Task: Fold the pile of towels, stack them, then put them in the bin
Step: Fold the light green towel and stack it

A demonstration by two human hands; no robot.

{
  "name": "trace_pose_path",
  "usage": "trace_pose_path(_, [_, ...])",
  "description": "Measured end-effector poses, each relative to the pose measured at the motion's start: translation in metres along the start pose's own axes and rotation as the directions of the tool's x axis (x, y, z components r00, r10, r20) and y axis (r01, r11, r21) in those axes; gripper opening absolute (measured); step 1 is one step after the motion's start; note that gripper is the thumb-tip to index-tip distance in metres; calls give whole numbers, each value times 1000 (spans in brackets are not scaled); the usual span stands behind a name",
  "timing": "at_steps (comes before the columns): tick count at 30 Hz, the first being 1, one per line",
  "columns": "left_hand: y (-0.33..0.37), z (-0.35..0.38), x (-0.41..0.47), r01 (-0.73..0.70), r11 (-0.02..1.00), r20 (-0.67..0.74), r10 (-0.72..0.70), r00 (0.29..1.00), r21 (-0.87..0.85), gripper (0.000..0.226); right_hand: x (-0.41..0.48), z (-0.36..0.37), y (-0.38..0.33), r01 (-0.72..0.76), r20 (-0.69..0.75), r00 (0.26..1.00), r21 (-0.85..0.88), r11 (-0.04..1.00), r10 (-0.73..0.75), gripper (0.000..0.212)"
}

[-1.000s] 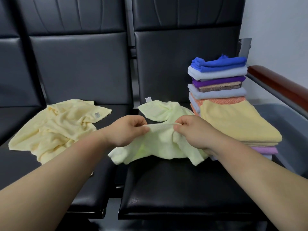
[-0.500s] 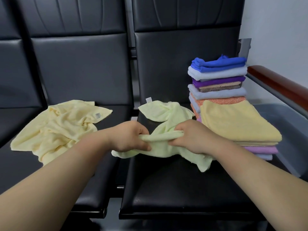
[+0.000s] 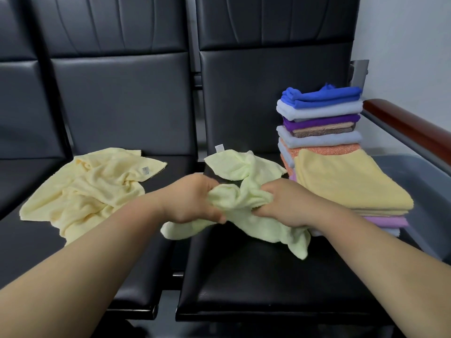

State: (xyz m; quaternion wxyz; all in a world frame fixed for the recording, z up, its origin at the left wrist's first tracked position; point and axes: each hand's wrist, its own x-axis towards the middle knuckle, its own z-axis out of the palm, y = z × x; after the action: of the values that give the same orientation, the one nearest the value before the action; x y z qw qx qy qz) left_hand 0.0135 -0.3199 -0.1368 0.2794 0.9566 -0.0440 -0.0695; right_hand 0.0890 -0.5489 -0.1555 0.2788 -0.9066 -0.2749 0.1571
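1. Two bare hands meet just left of the stack of folded towels (image 3: 322,132). The left hand (image 3: 192,198) and the right hand (image 3: 285,203) each clench a bunched part of one pale green towel (image 3: 253,228), knuckles up, with both forearms reaching in from the near side.
2. Between the fists the green towel is gathered into a ridge. One corner with a white tag lies behind the hands toward the seat back, and loose ends trail onto the cushion in front of the stack.
3. Well left of the stack, on the neighbouring seat, a pale yellow towel (image 3: 95,189) lies crumpled and unfolded.
4. The stack sits on the right part of a black padded seat (image 3: 268,276). It has a tall back pile topped in blue and a lower front pile topped by a folded yellow towel (image 3: 349,184).
5. Bare black cushion runs from in front of the stack to the seat's near edge.
6. Right of the stack stands a grey bin (image 3: 434,198) beneath a brown armrest (image 3: 410,128), with a pale wall (image 3: 402,45) behind.
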Motion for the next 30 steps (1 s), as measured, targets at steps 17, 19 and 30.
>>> trace_pose_path(17, [-3, -3, 1, 34, 995, 3, -33, 999, -93, 21, 0, -1, -1, -29, 12, 999, -5, 1000, 30, 21])
trace_pose_path(19, [-7, -3, 2, 75, 995, 59, -72, 996, -60, 17, 1, -2, -1, -19, 0, 1000, 42, 999, 19, 19])
trace_pose_path(30, [-8, -4, -1, -132, 704, -193, -7, 981, -698, 30, -7, 0, -6, 9, 50, 998, 336, 942, -27, 32])
